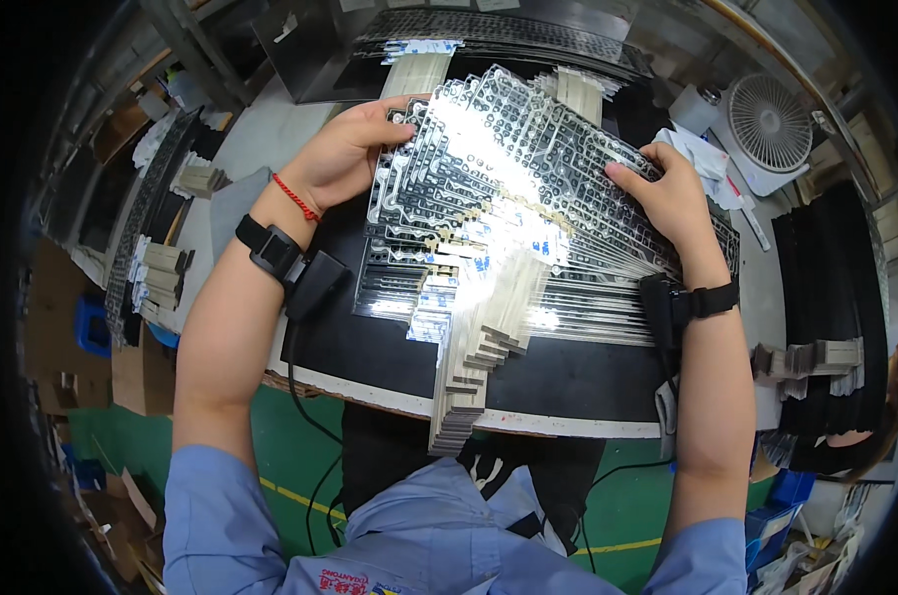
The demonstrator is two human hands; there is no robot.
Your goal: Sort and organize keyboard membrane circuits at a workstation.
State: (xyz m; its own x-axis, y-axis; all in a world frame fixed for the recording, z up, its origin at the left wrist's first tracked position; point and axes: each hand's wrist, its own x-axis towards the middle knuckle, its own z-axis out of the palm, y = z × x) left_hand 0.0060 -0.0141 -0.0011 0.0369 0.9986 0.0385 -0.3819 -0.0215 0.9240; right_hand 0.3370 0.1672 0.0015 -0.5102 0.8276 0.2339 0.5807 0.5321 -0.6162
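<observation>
My left hand (355, 149) grips the upper left edge of a fanned stack of membrane circuit sheets (578, 149), thumb on top and fingers mostly hidden behind. At the opposite edge my right hand (667, 193) closes on the same sheets, its thumb lying on the printed face. The sheets look transparent with dark rings and traces, and glare whitens their middle. Pale ribbon tails (479, 347) hang from the stack toward me, stepped one over another past the table edge. The stack's lower edges rest tilted over a black mat (588, 382).
More sheets with pale tails (419, 74) lie behind the held stack. A white fan (766, 124) and a bottle (695, 107) stand at the back right. Dark stacks with tails lie at the right (816, 288) and left (152, 228). Cables hang from both wrist devices.
</observation>
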